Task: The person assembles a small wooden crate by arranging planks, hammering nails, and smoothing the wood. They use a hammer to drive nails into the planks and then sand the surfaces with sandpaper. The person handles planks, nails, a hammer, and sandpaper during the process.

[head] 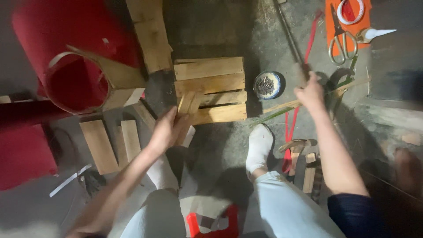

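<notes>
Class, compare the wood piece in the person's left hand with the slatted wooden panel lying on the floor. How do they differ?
The wood piece is one short, narrow strip, gripped by the left hand and tilted. The slatted panel is much larger, built of several boards side by side, lies flat on the floor, and no hand holds it. Both are pale, unfinished wood.

Both arms reach forward, apart.
The left hand (165, 130) curls shut in a grip; the right hand (310, 90) closes in a fist, arm stretched farther out.
</notes>
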